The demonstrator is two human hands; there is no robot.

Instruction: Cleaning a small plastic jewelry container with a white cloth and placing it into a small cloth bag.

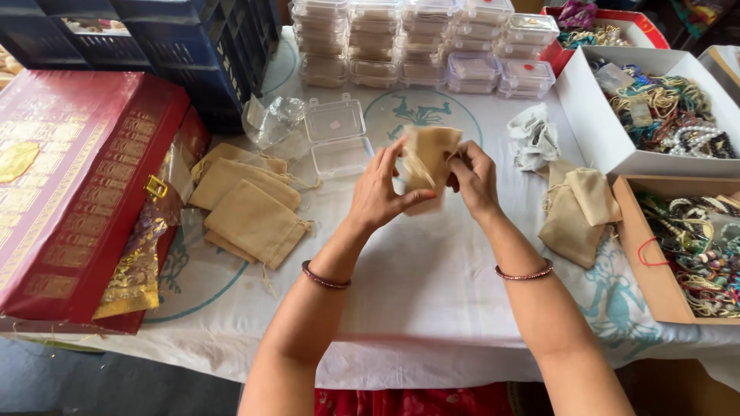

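Observation:
Both my hands hold one small tan cloth pouch point(429, 154) above the middle of the white printed tablecloth point(432, 285). My left hand point(379, 192) pinches its left side and lower edge. My right hand point(472, 179) grips its right side near the mouth. An open clear plastic box point(338, 137) lies just behind and left of the pouch. More tan pouches are stacked to the left point(247, 204) and to the right point(580, 206).
A large red and gold box point(69, 177) fills the left side, dark blue crates point(185, 38) behind it. Stacks of clear plastic boxes point(420, 42) stand at the back. White point(593, 115) and brown point(647, 262) boxes of bead jewellery sit at right. Crumpled white cloth point(533, 137) lies nearby.

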